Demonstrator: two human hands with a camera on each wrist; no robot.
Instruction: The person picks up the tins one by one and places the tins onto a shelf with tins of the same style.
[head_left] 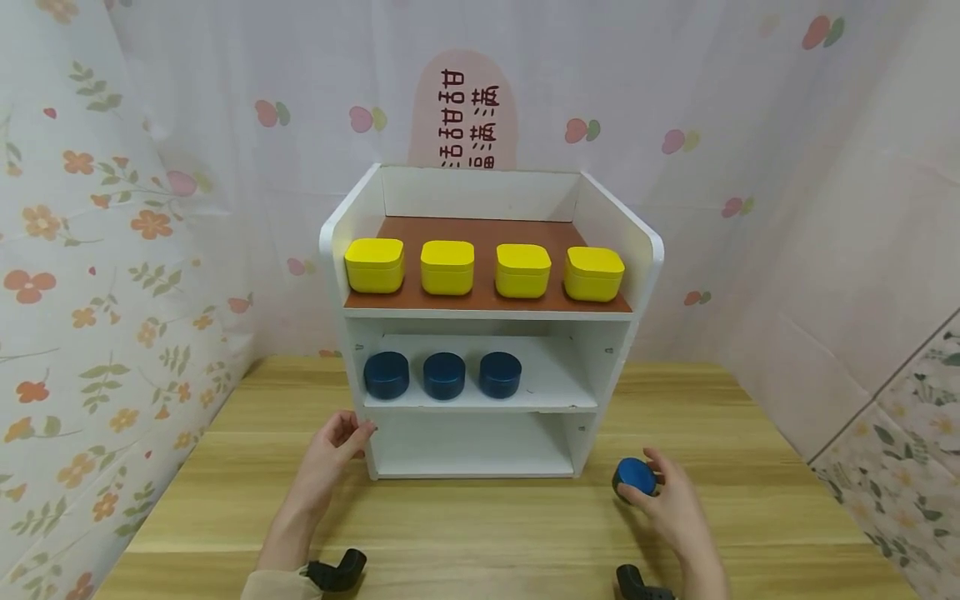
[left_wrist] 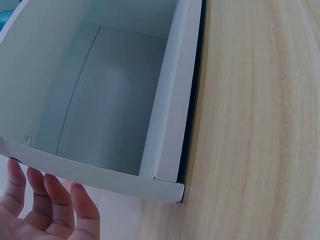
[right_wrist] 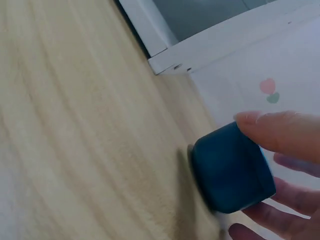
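Note:
My right hand pinches a round blue container between thumb and fingers, low over the table to the right of a white shelf unit. In the right wrist view the blue container is tilted, its shadow falling on the wood beside it. At the unit's lower left, my left hand touches the outer side panel; the left wrist view shows its bent fingertips against that panel's edge. Three similar blue containers stand in a row on the middle shelf, toward the left.
Several yellow rounded-square boxes line the brown top shelf. The unit stands on a wooden table, with a patterned curtain behind it and at the sides. Black camera mounts are worn at both wrists.

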